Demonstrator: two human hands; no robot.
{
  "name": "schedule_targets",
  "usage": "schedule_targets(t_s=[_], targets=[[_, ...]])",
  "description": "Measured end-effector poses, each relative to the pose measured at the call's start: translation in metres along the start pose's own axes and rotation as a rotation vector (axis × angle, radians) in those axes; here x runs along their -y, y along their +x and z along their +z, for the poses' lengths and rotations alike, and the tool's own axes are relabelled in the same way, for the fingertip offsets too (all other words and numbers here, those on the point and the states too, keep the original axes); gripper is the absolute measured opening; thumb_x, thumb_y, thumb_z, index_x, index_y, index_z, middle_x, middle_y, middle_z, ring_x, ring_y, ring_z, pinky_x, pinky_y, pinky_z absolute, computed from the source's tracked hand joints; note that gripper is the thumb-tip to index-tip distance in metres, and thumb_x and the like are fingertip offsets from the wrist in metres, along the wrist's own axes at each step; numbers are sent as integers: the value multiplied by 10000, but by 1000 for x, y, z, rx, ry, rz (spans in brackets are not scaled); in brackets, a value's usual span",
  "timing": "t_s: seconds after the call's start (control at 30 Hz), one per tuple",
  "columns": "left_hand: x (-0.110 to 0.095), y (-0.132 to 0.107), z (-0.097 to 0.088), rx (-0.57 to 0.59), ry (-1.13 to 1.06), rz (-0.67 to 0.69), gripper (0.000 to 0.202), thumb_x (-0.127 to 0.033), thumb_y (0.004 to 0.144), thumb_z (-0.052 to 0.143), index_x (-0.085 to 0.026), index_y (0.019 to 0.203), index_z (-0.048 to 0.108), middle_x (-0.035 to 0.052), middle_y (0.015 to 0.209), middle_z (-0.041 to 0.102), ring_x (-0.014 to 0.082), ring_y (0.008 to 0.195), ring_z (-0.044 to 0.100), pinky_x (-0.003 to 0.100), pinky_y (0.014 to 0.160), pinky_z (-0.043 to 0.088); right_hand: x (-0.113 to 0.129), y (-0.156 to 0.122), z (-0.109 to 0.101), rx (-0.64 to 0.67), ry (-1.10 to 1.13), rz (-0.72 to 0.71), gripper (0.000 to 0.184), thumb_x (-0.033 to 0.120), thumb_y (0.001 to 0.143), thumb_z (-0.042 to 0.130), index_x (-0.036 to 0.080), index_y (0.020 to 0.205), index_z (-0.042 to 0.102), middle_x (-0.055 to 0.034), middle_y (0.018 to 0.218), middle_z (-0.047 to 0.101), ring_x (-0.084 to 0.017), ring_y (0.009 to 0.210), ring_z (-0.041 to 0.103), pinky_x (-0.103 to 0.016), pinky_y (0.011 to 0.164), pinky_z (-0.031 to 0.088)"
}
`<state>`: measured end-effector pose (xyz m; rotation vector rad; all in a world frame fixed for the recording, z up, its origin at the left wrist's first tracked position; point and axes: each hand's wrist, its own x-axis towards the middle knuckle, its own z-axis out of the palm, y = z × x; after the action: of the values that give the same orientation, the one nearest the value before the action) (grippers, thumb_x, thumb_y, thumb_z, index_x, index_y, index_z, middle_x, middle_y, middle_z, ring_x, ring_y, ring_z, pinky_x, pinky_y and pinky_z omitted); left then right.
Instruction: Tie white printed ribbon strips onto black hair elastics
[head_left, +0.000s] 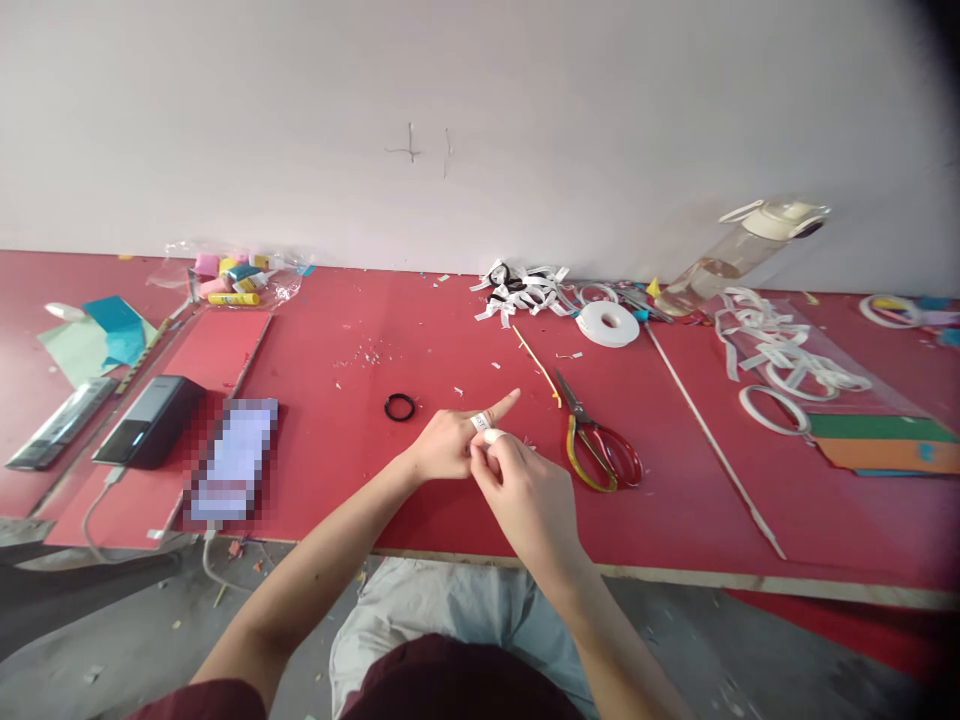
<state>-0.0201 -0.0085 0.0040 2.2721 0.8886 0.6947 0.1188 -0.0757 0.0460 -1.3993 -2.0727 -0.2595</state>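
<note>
Over the red table's front half, my left hand (454, 442) points its index finger out to the right, with its other fingers mostly hidden. Around that index finger lies a white strip (480, 422) with dark print. My right hand (529, 490) pinches at the white strip with thumb and fingertips, close against my left hand. A black hair tie (400, 406) lies to the left of my hands. Scissors (600, 440) with red and yellow handles rest to the right, blades slightly apart. Beyond them is a thin yellowish stick (538, 366).
At the back are a white tape roll (607, 324), a pile of black-and-white strips (521, 292) and a tilted water bottle (739, 255). White loops (787, 345) and coloured sheets (877, 442) lie right. A phone (234, 460), black box (150, 420) and bagged clay (232, 280) are left.
</note>
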Motion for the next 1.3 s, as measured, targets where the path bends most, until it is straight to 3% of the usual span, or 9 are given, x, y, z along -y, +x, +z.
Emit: schedule_targets(t_s=[0.13, 0.37, 0.53, 0.7, 0.9, 1.0, 1.1, 1.2, 1.3], targets=[[1, 0, 2, -1, -21, -11, 932, -230, 735, 495, -215, 1600, 148, -46, 710, 610, 122, 566, 497, 221, 615, 400, 0, -2, -3, 15, 64, -2, 244, 260, 987, 520, 161, 786, 618, 7, 611, 602, -92, 513, 527, -236, 546, 324], [-1, -1, 2, 18, -42, -43, 943, -175, 692, 478, -133, 1589, 190, -96, 527, 412, 105, 464, 335, 197, 530, 320, -1, -5, -10, 51, 78, 35, 203, 284, 990, 535, 180, 933, 700, -6, 677, 658, -105, 587, 582, -239, 569, 319], [1, -1, 3, 28, 19, -39, 891, -193, 703, 474, -107, 1566, 271, -80, 522, 426, 118, 461, 318, 218, 524, 301, 1, -1, -5, 76, -32, 50, 246, 246, 978, 510, 173, 788, 648, -1, 626, 632, -105, 514, 527, -259, 521, 258], [2, -2, 5, -31, -53, -48, 893, -215, 714, 489, -132, 1572, 258, -107, 509, 350, 98, 455, 269, 198, 513, 287, -1, -3, 7, -84, 88, 27, 137, 195, 943, 549, 167, 820, 603, 21, 586, 579, -84, 502, 517, -228, 532, 328], [-4, -2, 2, -38, -160, -54, 877, -215, 758, 498, -149, 1584, 212, -85, 581, 490, 83, 481, 365, 178, 531, 325, -4, -16, 21, -385, 493, 194, 33, 174, 927, 552, 177, 955, 569, -30, 783, 591, -107, 627, 546, -226, 593, 492], [-7, -2, 0, 5, -95, -65, 877, -207, 750, 509, -143, 1579, 232, -65, 590, 550, 91, 491, 354, 181, 537, 336, -3, -17, 24, -321, 458, 175, 160, 182, 909, 606, 179, 1068, 629, -84, 950, 612, -145, 789, 597, -271, 690, 537], [-8, -2, -1, 28, -51, -69, 874, -179, 725, 509, -133, 1567, 278, -47, 588, 591, 99, 485, 347, 188, 530, 340, -5, -14, 21, -242, 476, 159, 147, 207, 930, 597, 198, 1041, 693, -85, 945, 638, -174, 888, 621, -301, 778, 536], [-6, -2, 0, 11, -111, -50, 845, -184, 755, 510, -139, 1567, 281, -22, 659, 653, 103, 510, 420, 194, 557, 380, -15, -7, 13, -212, 686, 333, 263, 310, 989, 504, 188, 914, 725, -73, 853, 661, -157, 794, 628, -280, 712, 516], [-6, -3, 2, -3, -220, -31, 802, -228, 819, 542, -164, 1571, 269, -21, 713, 676, 97, 547, 470, 189, 591, 409, -35, 4, 9, -218, 1046, 720, 465, 506, 991, 432, 158, 873, 717, -41, 704, 609, -92, 524, 496, -228, 484, 387]])
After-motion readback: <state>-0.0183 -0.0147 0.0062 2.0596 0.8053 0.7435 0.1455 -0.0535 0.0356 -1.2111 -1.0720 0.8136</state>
